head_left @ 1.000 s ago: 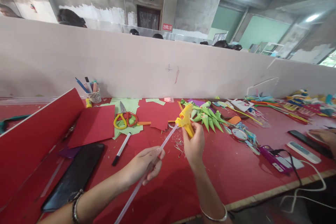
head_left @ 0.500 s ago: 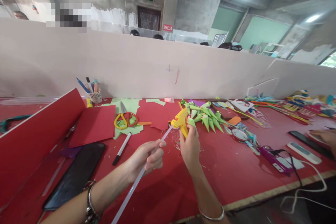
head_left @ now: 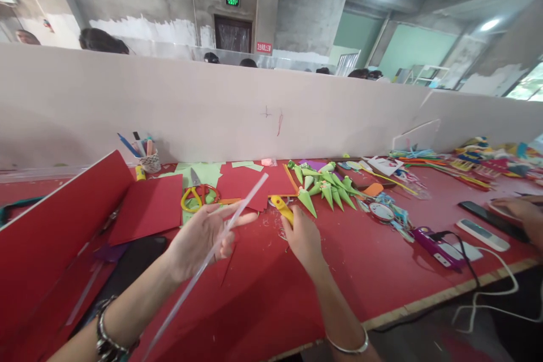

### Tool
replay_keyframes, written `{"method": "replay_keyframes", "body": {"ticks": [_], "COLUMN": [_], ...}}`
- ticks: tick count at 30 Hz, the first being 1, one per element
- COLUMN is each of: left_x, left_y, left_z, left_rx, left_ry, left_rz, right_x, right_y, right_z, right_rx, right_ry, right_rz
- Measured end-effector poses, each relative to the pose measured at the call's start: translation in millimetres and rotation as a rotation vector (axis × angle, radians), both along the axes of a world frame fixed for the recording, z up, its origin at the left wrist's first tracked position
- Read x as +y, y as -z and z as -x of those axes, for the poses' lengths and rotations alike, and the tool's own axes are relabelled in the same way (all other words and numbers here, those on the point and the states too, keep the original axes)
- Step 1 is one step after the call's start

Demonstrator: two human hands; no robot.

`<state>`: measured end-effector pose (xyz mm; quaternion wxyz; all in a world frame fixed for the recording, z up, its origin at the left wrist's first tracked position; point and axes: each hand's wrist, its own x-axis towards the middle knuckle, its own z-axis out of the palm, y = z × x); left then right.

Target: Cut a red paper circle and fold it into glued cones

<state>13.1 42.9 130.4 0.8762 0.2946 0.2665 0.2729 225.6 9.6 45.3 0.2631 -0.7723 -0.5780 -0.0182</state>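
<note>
Across my left hand [head_left: 190,246] lies a long translucent glue stick [head_left: 182,296], slanting from lower left to upper right. My left palm is turned up and the fingers are loosely spread, with the stick lodged among them. My right hand [head_left: 304,238] is closed around a yellow glue gun [head_left: 281,208], whose rear end faces my left hand. A gap separates the stick's upper end from the gun. My right hand hides the gun's lower part. Green paper cones [head_left: 326,192] are heaped just beyond it.
Scissors [head_left: 194,195], red paper sheets [head_left: 148,203] and a pen cup [head_left: 150,161] are at the left. A dark phone [head_left: 139,257] lies partly behind my left arm. At the right are a purple power strip [head_left: 436,249], cables and another person's hand [head_left: 520,212]. A white partition [head_left: 339,113] rises behind.
The glue stick has come away from the back of the glue gun. My left fingers have loosened and spread, and the hand has shifted left. My right hand keeps its grip as the gun turns.
</note>
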Motion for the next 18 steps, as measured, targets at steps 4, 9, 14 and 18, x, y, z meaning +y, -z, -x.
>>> {"method": "replay_keyframes", "body": {"ticks": [4, 9, 14, 18], "left_x": [2.8, 9.7, 11.5, 11.2], "left_y": [-6.2, 0.3, -8.4, -25.0], "left_z": [-12.8, -33.0, -17.0, -2.3], "left_rx": [-0.101, -0.047, 0.232, 0.33], "left_ry": [-0.1, -0.119, -0.147, -0.178], "left_rz": [-0.01, -0.092, -0.755, -1.19], "right_x": [-0.5, -2.0, -13.5, -28.5], "right_y": [-0.6, -1.8, -10.9, -22.2], "right_z": [11.1, 16.6, 11.1, 12.3], "right_rx": [-0.009, -0.001, 0.016, 0.021], "right_ry": [-0.043, -0.05, -0.061, -0.11], "right_rz": [-0.006, -0.011, -0.011, -0.026]}}
